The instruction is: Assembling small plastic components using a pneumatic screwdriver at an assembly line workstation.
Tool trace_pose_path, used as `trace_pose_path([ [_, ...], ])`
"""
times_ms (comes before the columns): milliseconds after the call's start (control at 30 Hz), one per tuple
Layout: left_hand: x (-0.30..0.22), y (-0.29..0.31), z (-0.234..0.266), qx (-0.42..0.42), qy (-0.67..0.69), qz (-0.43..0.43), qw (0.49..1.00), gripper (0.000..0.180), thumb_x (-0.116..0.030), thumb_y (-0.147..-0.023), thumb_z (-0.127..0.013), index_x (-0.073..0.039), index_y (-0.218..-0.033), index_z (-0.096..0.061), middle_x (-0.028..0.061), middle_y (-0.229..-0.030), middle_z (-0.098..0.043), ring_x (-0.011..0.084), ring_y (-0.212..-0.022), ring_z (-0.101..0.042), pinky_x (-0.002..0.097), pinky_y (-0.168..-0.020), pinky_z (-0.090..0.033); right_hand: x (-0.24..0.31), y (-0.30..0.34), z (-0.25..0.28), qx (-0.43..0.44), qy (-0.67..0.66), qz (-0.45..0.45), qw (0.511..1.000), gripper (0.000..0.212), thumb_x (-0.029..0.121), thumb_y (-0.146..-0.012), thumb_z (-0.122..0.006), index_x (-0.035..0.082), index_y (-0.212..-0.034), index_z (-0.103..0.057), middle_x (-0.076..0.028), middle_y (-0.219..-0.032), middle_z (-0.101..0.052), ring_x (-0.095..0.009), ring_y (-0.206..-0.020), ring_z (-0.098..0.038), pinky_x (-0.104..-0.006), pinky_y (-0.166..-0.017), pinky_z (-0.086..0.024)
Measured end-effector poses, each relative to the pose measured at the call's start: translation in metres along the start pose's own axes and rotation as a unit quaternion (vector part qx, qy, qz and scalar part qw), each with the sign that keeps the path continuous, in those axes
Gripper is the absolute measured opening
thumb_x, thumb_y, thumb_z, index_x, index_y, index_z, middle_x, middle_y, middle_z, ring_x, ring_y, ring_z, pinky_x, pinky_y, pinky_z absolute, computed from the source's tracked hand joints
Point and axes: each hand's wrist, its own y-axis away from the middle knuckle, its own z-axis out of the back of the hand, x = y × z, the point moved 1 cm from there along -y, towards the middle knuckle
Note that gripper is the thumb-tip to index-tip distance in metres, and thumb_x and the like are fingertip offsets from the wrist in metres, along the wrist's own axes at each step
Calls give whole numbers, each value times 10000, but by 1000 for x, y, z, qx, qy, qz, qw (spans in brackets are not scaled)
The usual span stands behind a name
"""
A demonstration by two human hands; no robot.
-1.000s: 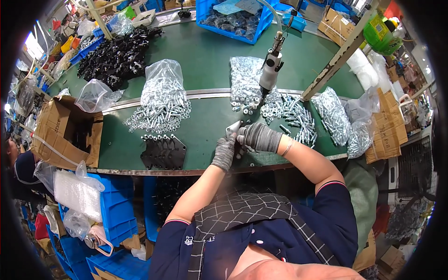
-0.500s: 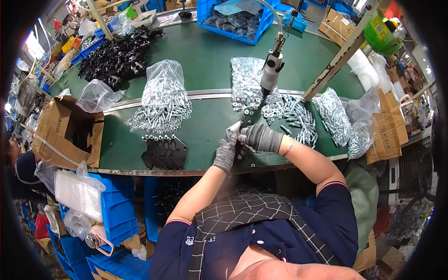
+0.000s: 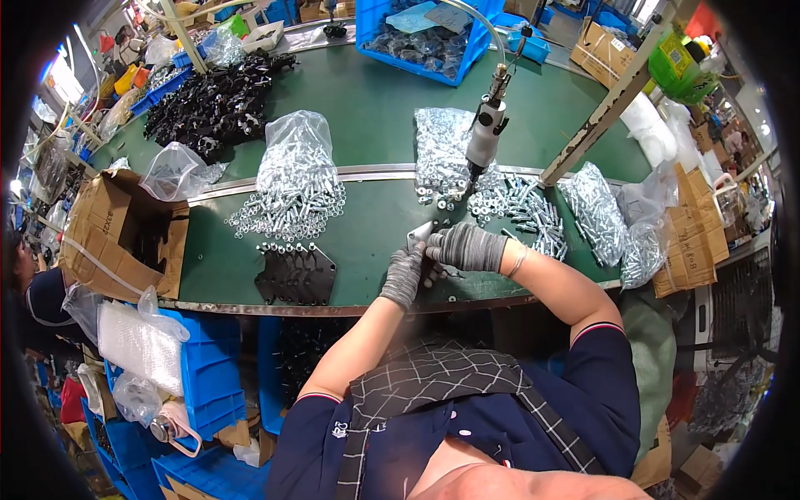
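Both hands, in grey knit gloves, are close together over the near edge of the green bench. Between thumb and fingers of my left hand (image 3: 404, 275) is a small flat plate (image 3: 420, 234), pale in the light, with its tip pointing away from me. My right hand (image 3: 468, 248) presses against the plate's right side, fingers closed; what its fingertips pinch is hidden. Left of my hands lies a stack of black plates (image 3: 293, 277) with metal pieces along the far edge. A hanging power screwdriver (image 3: 483, 137) points down just beyond my right hand.
Loose bolts and sleeves (image 3: 533, 212) lie to the right, beside a bag of bolts (image 3: 593, 208). Left are a heap of silvery fasteners (image 3: 292, 200) and a cardboard box (image 3: 117, 233). A slanted metal post (image 3: 600, 117) rises on the right. A blue crate (image 3: 417, 42) stands at the back.
The plate has turned slightly in my fingers and shows more of its face. Both hands stay nearly in place; the whole view has shifted a little.
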Motion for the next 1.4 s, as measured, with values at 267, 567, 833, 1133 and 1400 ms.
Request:
trace_pose_path([
  [267,4,-3,-2,-34,-10,5,999,260,-226,-935,-433,-50,-1082,-556,70,-629,-593,159,-422,-533,242,-326,-385,18,-11,0,110,43,-153,981,161,179,-800,-509,55,-885,-566,-120,-783,-593,-273,-713,-620,-384,-576,-496],
  [567,7,-6,0,-44,30,13,998,218,-240,-923,-465,-41,-920,-554,67,-605,-579,173,-415,-533,272,-304,-387,23,-4,-13,47,23,-255,966,229,268,-849,-485,62,-893,-573,-108,-820,-600,-267,-767,-611,-398,-650,-490],
  [833,7,-5,1,-35,33,14,999,199,-215,-919,-467,-36,-953,-546,80,-648,-594,190,-420,-540,273,-294,-386,18,4,-21,-34,75,-203,976,291,356,-853,-480,83,-858,-583,-107,-817,-592,-261,-762,-597,-400,-675,-470],
  [1133,9,-5,6,-16,58,-19,998,238,-237,-935,-451,-13,-937,-532,119,-641,-608,192,-424,-557,268,-312,-434,-7,6,16,51,44,-265,962,314,365,-778,-621,78,-895,-573,-105,-810,-561,-266,-677,-572,-355,-585,-463],
  [1400,8,-4,7,32,54,7,998,252,-269,-908,-516,-18,-925,-531,113,-712,-612,177,-463,-554,241,-364,-425,-144,24,36,-480,-497,-245,680,661,173,-669,-783,68,-1213,-424,-57,-1013,-586,-185,-870,-577,-298,-745,-499],
])
